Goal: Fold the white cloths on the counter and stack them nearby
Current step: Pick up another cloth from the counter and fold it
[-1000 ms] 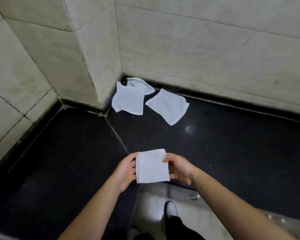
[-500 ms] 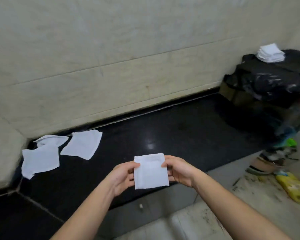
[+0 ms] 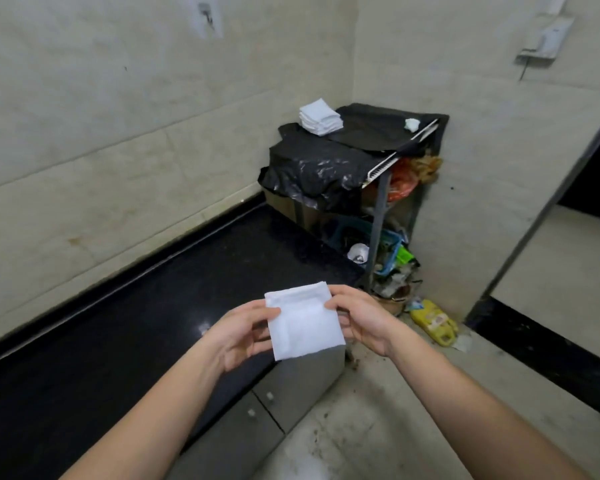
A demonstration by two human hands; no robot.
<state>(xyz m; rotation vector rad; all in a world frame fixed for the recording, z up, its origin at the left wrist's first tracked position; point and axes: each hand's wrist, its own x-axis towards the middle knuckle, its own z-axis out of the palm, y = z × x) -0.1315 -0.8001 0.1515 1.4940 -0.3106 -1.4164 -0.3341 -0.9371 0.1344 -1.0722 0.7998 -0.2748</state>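
Both hands pinch one small folded white cloth square [image 3: 305, 323] and hold it in the air above the front edge of the glossy black stone counter [image 3: 174, 306]. The left hand [image 3: 243, 336] grips its left edge between thumb and fingers; the right hand [image 3: 361, 318] does the same at the upper right corner. The folded edge runs along the top, and the square hangs a little tilted, its lower corner dipping to the right.

Beyond the cloth, up and to the right, well apart from it, sits the neat stack of folded white cloths [image 3: 321, 119] on the black plastic-covered metal rack [image 3: 347, 161] in the wall corner. The stack lies on the rack's near-left part, so the right hand looks the nearer one for carrying the square over. The step in hand seems to be the stacking.

A yellow packet [image 3: 433, 322] on the floor below the rack bears printing too blurred to read; no other writing shows.
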